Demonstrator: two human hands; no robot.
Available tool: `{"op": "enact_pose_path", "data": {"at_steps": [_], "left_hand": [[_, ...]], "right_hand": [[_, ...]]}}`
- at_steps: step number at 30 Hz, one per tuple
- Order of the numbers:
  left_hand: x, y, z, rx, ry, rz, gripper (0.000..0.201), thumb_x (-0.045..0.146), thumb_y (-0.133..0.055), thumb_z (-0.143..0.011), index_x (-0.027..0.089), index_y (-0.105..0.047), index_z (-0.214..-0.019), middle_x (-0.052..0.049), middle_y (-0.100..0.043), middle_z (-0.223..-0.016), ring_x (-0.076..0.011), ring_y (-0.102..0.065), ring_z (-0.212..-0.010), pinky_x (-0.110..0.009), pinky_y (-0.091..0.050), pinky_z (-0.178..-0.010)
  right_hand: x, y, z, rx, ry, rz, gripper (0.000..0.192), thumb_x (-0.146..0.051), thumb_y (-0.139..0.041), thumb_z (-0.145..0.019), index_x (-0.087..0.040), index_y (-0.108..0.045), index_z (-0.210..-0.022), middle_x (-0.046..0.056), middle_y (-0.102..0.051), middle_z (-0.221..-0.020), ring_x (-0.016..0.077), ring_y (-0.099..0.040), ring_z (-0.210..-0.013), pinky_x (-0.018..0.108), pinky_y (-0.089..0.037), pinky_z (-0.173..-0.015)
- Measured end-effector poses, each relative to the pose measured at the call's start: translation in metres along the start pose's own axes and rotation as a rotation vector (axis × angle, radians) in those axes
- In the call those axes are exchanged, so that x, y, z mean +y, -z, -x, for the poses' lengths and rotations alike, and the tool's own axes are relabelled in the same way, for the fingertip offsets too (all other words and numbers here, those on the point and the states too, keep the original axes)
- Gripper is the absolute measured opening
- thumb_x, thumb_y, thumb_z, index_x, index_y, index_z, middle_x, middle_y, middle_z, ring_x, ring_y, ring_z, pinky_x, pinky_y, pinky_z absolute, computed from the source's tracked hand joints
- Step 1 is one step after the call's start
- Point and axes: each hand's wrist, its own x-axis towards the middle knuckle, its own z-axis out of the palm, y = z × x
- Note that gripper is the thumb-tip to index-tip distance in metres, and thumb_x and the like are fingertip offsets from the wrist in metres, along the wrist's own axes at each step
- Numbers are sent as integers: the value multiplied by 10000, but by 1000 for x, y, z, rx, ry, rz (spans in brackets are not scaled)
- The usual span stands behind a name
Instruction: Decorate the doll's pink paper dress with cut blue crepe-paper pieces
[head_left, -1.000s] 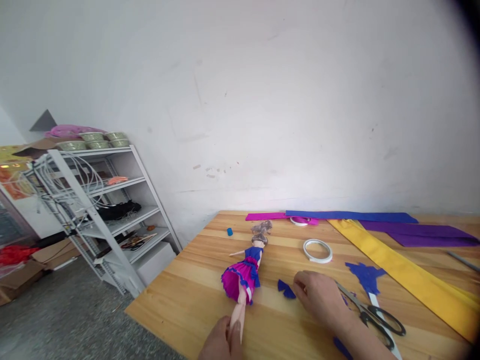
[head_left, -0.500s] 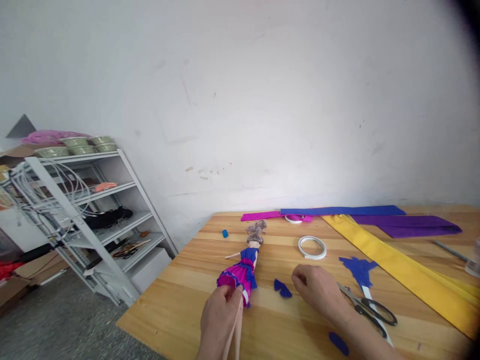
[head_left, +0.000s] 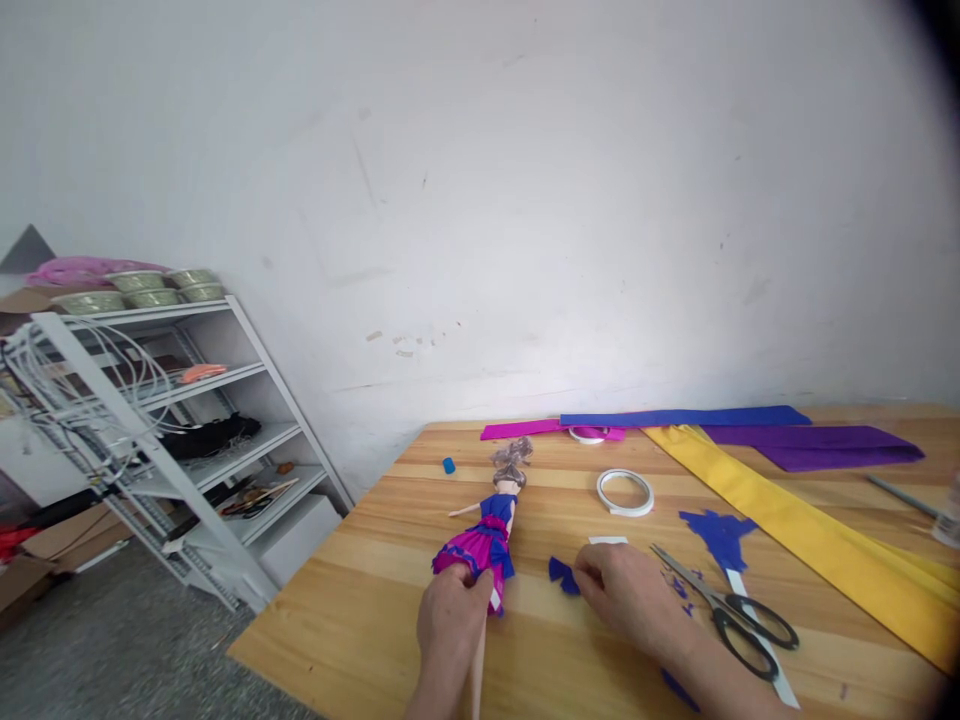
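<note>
Item 1: doll, lying on the table in front of you, head twd wall, legs twd you.
Done, as far as visible: blue bodice on; magenta skirt on, w/ blue trim along hem; magenta band round waist; blue bow-like pc at the side below it.
Not done, by my read: white patch at hem has no blue over it; one blue cut pc lies apart from doll. Dress looks mostly made up; can't tell if more is due.

Your L hand: fingers & thumb closed on doll's skirt at hem, leg running out below.
Your R hand: fingers bent together at the blue cut pc; can't tell if they pinch it or only rest by it. White slip just beyond.

Stock, R of doll: scissors, blades slightly apart, lying across a white strip; blue offcut at strip's far end; blue crumbs nr blades; white tape roll, flat.
Far side: magenta strip, blue strip, purple strip; yellow strip runs diag. twd you.
L of doll's head: small blue cylinder.
</note>
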Motion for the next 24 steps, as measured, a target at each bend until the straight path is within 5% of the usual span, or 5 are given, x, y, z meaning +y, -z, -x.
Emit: {"op": "enact_pose_path", "data": {"at_steps": [6,12,19,24], "left_hand": [[-4,1,2,28,-5,73,397,509,-456,-747,197,-594,-545,-44,-616,-558,-190,-559,-581,-253,-291,-519],[-14,8,8,-16,-45,364,537,568,-345,-795,203,-544,-456,-25,-560,-468,-175,-546,-537,-247,-340,-525],[-18,2,3,-56,-56,380,330,412,-501,-727,186,-567,-495,-4,-566,-487,-164,-539,-538,-235,-336,-502],[-19,-2,0,-125,-76,391,236,306,-480,-696,176,-572,-522,-6,-574,-504,-157,-538,-538,-234,-351,-519]], "right_hand": [[-1,-3,1,-14,17,-35,203,-173,-454,-743,-210,-618,-630,12,-666,-656,147,-564,-626,235,-244,-540],[-7,-3,-1,-36,-29,-171,201,-185,-457,-737,-200,-623,-624,-2,-643,-608,122,-528,-564,217,-261,-519],[-44,-14,-7,-135,-25,-488,195,-155,-458,-677,-170,-638,-604,-14,-605,-559,100,-502,-524,184,-310,-492],[-67,-42,-17,-295,-182,-792,176,-147,-472,-655,-150,-632,-581,-28,-531,-483,74,-420,-419,170,-292,-409]]}}
